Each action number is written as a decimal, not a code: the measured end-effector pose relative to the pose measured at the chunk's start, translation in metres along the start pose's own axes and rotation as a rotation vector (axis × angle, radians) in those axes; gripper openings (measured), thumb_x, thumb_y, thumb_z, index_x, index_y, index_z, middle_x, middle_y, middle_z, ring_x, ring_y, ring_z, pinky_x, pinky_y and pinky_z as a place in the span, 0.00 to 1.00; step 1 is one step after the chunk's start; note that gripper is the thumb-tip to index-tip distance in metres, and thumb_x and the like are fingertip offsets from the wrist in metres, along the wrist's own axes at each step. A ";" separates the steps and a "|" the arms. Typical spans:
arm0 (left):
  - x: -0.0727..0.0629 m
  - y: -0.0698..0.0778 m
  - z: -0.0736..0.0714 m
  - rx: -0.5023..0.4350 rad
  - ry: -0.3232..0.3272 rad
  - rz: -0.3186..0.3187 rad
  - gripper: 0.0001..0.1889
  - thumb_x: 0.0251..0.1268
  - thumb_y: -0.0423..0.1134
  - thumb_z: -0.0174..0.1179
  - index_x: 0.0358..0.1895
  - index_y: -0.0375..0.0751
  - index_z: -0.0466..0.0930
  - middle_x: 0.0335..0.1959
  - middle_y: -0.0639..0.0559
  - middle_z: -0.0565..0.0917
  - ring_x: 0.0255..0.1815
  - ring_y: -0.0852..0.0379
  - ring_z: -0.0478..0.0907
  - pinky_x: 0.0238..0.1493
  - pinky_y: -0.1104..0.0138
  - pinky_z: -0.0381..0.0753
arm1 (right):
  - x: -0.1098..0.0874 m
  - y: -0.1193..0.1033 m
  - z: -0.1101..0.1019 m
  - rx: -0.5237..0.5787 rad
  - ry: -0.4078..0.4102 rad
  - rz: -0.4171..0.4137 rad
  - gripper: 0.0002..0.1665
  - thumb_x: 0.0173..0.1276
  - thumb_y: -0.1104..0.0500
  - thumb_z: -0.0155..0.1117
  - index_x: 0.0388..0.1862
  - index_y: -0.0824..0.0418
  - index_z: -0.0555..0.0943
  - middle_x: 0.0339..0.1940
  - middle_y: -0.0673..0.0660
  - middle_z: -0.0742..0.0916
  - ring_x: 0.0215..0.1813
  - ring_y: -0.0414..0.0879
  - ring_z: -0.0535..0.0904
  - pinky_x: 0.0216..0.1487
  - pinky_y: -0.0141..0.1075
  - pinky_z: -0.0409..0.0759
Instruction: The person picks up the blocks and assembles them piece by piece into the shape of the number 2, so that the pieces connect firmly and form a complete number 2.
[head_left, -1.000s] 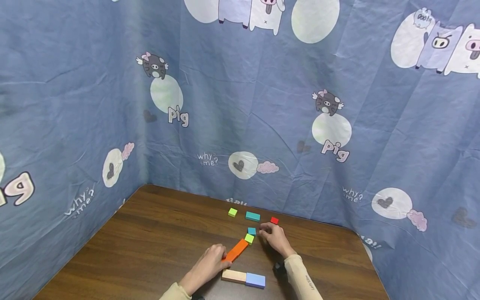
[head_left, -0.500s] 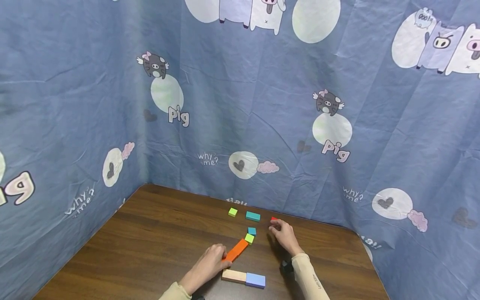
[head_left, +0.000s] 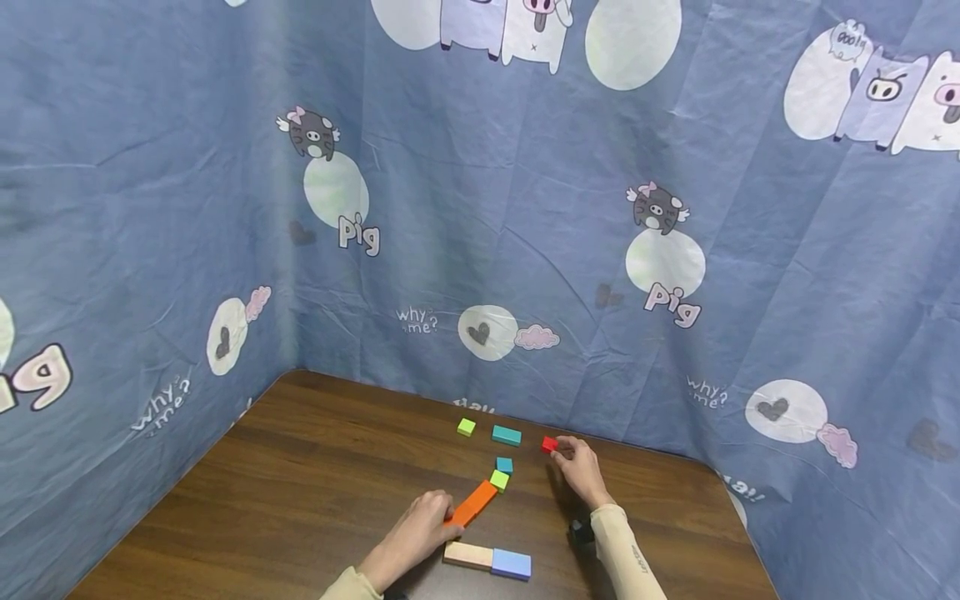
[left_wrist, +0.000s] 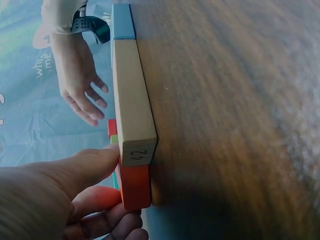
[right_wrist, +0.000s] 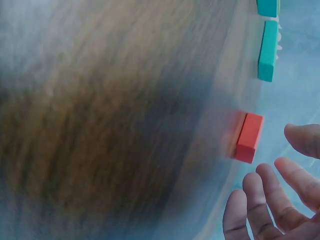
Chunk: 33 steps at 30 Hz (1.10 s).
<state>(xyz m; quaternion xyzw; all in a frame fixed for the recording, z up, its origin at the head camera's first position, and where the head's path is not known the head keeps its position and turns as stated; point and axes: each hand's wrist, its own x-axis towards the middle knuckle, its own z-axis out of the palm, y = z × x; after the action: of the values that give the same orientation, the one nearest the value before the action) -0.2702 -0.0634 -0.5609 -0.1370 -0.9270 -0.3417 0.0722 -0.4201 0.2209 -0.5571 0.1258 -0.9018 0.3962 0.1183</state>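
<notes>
My left hand (head_left: pixel 422 532) pinches the near end of an orange row of blocks (head_left: pixel 476 502) on the table. In the left wrist view, thumb and fingers lie on either side of an orange block (left_wrist: pixel 135 186). A lime cube (head_left: pixel 499 480) sits at the row's far end, with a small teal block (head_left: pixel 504 465) just past it. My right hand (head_left: pixel 582 473) is at the back of the table, right beside a red block (head_left: pixel 550 444). In the right wrist view its fingers are spread, with a gap between them and the red block (right_wrist: pixel 249 138).
Nearest me, a natural wood block (head_left: pixel 468 555) and a light blue block (head_left: pixel 512 564) lie end to end. Another lime cube (head_left: pixel 467 427) and a longer teal block (head_left: pixel 507 435) stand near the back edge. A blue patterned curtain (head_left: pixel 480 208) closes off the table behind.
My right hand has moved right and away from me, from beside the small teal block to the red block's right side. The left hand has stayed at the orange row.
</notes>
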 end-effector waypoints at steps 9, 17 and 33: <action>-0.001 0.000 -0.001 -0.001 0.012 0.013 0.12 0.49 0.38 0.73 0.26 0.38 0.77 0.24 0.53 0.74 0.24 0.64 0.63 0.24 0.71 0.65 | 0.005 0.006 0.000 -0.042 -0.042 0.021 0.24 0.62 0.63 0.67 0.55 0.71 0.76 0.43 0.65 0.84 0.43 0.55 0.82 0.48 0.48 0.78; -0.002 -0.001 0.001 0.021 0.033 0.018 0.13 0.49 0.38 0.73 0.25 0.39 0.76 0.23 0.54 0.73 0.23 0.64 0.62 0.23 0.71 0.64 | 0.009 0.005 0.003 -0.025 -0.034 0.064 0.23 0.62 0.61 0.66 0.55 0.72 0.76 0.41 0.64 0.86 0.45 0.55 0.82 0.49 0.49 0.77; -0.003 -0.002 0.002 0.034 0.041 0.025 0.14 0.49 0.39 0.73 0.23 0.41 0.75 0.22 0.57 0.69 0.23 0.64 0.61 0.24 0.71 0.62 | 0.015 0.010 0.008 -0.029 -0.028 0.142 0.18 0.64 0.63 0.63 0.52 0.68 0.80 0.38 0.59 0.86 0.39 0.47 0.78 0.43 0.40 0.74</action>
<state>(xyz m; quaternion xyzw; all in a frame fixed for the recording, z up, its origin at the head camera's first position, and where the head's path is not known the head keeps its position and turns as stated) -0.2680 -0.0644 -0.5639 -0.1404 -0.9292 -0.3275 0.0977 -0.4384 0.2191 -0.5647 0.0652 -0.9157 0.3886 0.0792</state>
